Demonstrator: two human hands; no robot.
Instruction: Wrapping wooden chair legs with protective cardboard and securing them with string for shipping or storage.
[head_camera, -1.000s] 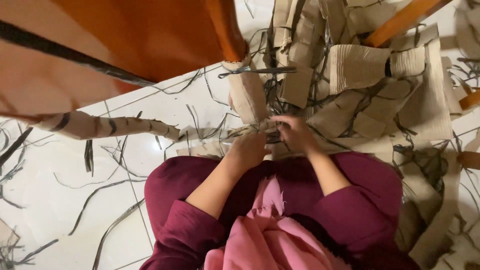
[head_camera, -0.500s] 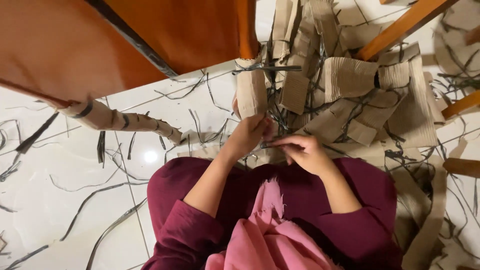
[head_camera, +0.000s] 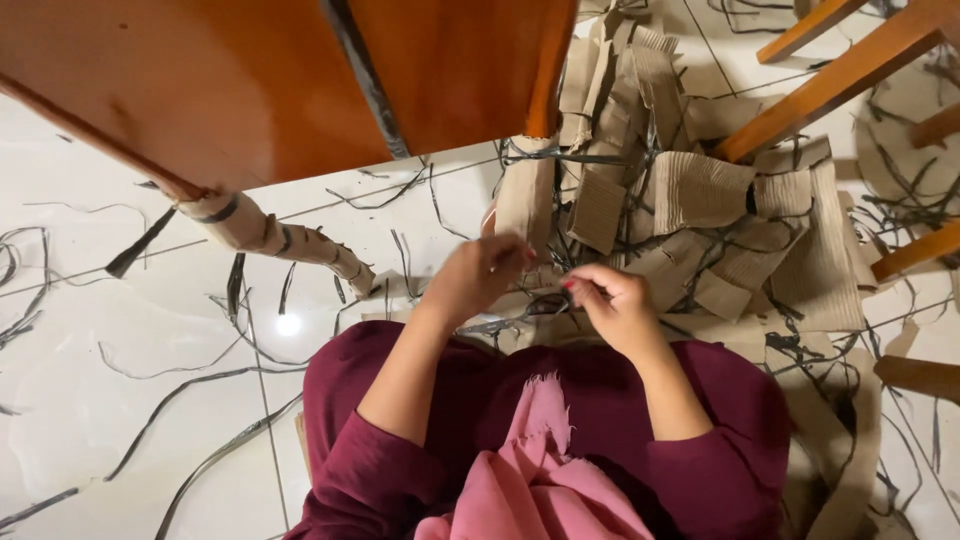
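Here, centre frame | left hand (head_camera: 480, 275) curled on cardboard-wrapped chair leg (head_camera: 525, 195) | right hand (head_camera: 615, 305) grip pinched narrow on dark strap (head_camera: 520, 318)

I see a brown corrugated cardboard wrap (head_camera: 524, 195) hanging upright around the wooden leg, bound by thin black strapping (head_camera: 545, 155), its lower end at my hands.

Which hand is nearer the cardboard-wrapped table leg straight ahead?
Left. The left hand sits right below the cardboard-wrapped wooden table leg, touching or nearly so; the right hand is lower and off to its right, clearly apart.
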